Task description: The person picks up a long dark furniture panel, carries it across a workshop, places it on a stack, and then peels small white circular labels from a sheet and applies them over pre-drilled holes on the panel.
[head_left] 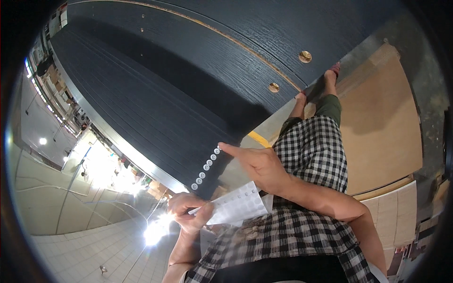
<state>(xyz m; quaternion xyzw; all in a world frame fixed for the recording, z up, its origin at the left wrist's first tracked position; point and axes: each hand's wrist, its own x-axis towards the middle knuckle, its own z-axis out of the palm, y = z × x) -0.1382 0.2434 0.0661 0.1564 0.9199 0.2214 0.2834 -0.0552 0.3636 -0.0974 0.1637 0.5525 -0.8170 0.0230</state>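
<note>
A row of small round white stickers (206, 168), each printed with the same mark, runs along the near end of a black, ridged surface (155, 108) that looks like several boards side by side. My right hand (266, 170) has its index finger stretched out, the tip touching the sticker at the row's upper right end. Its other fingers are curled back and partly hidden. Pinched in my left hand (189, 212), just below the row's lower end, is a white sticker sheet (240, 203) with printed round labels. The sheet slants toward my right forearm, above my checked apron (278, 236).
A black wood-grain panel (264, 37) with round holes lies beyond the ridged surface. A pale metal-like edge (127, 153) borders the boards on the left. Brown cardboard (382, 122) covers the floor at right. My legs (328, 106) stand close to the panel.
</note>
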